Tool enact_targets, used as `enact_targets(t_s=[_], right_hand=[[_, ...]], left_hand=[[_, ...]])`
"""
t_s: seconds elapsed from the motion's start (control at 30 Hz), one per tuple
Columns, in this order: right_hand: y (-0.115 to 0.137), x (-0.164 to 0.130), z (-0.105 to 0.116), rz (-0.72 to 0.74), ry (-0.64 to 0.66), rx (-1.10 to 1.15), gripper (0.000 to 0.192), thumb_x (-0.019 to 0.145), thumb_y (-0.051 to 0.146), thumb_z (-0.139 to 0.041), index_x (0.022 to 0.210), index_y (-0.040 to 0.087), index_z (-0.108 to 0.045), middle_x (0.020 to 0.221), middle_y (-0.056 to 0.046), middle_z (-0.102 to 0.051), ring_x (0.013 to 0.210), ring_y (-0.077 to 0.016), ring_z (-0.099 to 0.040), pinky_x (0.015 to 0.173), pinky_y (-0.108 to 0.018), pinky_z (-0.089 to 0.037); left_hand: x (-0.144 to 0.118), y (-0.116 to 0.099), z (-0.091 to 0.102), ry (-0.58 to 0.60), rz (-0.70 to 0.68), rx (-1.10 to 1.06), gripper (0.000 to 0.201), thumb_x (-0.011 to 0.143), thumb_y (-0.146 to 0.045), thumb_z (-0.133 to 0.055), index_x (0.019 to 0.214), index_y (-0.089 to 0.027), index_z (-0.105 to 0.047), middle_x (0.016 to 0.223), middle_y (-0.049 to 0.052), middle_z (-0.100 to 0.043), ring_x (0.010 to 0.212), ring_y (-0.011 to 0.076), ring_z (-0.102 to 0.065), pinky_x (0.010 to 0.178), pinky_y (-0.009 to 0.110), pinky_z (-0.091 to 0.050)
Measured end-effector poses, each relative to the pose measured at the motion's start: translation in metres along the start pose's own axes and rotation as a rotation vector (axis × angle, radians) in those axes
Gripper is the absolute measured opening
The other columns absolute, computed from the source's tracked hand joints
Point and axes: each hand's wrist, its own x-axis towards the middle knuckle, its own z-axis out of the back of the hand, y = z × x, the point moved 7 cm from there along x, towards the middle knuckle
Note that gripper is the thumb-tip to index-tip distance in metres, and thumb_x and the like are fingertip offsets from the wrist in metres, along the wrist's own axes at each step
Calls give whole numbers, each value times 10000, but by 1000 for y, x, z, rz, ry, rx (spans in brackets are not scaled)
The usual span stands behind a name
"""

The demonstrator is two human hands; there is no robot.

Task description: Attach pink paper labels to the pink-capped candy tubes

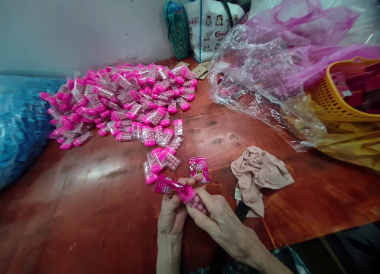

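Between my fingers, my right hand point(212, 212) grips a small clear candy container point(196, 202) with a pink cap and pink balls inside. My left hand point(173, 210) pinches a folded pink printed label point(166, 185), which meets the capped end of the container. Just beyond my fingertips a small stack of the same pink labels point(199, 168) lies on the table. Several loose containers point(162, 159) rest close by, left of that stack. Behind them spreads a large heap of pink-capped containers point(124, 92).
A crumpled beige cloth point(261, 173) lies to the right on the reddish table point(113, 210). Clear and pink plastic bags point(267, 64) and a yellow basket point(341, 96) fill the right back. A blue bag point(23, 123) is at left; a white tote point(212, 32) stands by the wall.
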Motion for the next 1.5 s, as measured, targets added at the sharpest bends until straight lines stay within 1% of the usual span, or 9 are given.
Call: enact_targets(t_s=[0.23,0.63,0.83,1.0,1.1,1.2,1.3,1.4,1.5], right_hand=[[-3,7,0,-13,20,236,158,895,280,-432,897,167,-543,772,17,-552,683,-108,-500,605,-195,-389],[-10,10,-2,6,-51,10,118,901,264,-427,949,203,-515,771,4,-588,669,-130,-553,541,-205,-382],[-20,5,7,61,-42,-174,178,910,258,-410,931,203,-578,720,18,-594,640,-124,-550,562,-214,-420],[-31,-27,13,319,-49,-479,345,890,159,-419,1193,297,-509,1196,-38,-566,985,-190,-557,827,-341,-448],[-26,-39,17,397,-174,-664,367,909,157,-390,1240,293,-470,1236,-53,-555,1051,-228,-549,851,-394,-437],[-22,-31,26,287,-297,-778,226,874,296,-495,1073,252,-593,882,-78,-695,783,-238,-637,671,-346,-472],[-24,-17,39,62,-320,-888,212,815,386,-560,899,205,-631,573,-65,-633,502,-210,-580,461,-301,-395],[-17,-10,52,-55,-385,-772,217,848,352,-509,944,193,-621,639,-72,-629,557,-218,-585,489,-302,-396],[-2,0,45,3,-373,-324,203,877,293,-477,1005,208,-609,790,-51,-635,710,-185,-599,613,-280,-444]], left_hand=[[1,1,-4,-28,31,23,335,604,-327,-743,911,-204,-692,909,90,-699,1030,317,-566,903,488,-411],[8,-1,3,-139,67,104,230,631,-237,-732,829,-122,-713,817,120,-716,929,290,-625,871,428,-453],[9,-18,13,-254,-83,103,173,728,-255,-654,780,-97,-701,815,128,-716,888,248,-644,846,370,-475],[6,-27,23,-357,-159,81,97,727,-215,-655,744,-125,-684,759,93,-721,789,214,-669,778,353,-504],[4,-22,30,-432,-127,62,79,672,-205,-703,670,-131,-675,667,62,-710,694,185,-672,712,314,-522],[3,-17,31,-458,-105,59,92,639,-202,-727,629,-129,-672,621,47,-699,651,161,-665,677,279,-524],[1,-16,27,-445,-94,84,95,636,-209,-728,641,-127,-681,628,46,-699,652,158,-662,675,273,-523],[-1,-14,19,-417,-76,108,92,632,-209,-729,643,-128,-688,635,51,-701,644,166,-659,674,286,-523],[-3,-7,8,-355,-38,123,102,612,-215,-741,631,-126,-695,621,54,-698,617,170,-648,674,301,-520]])
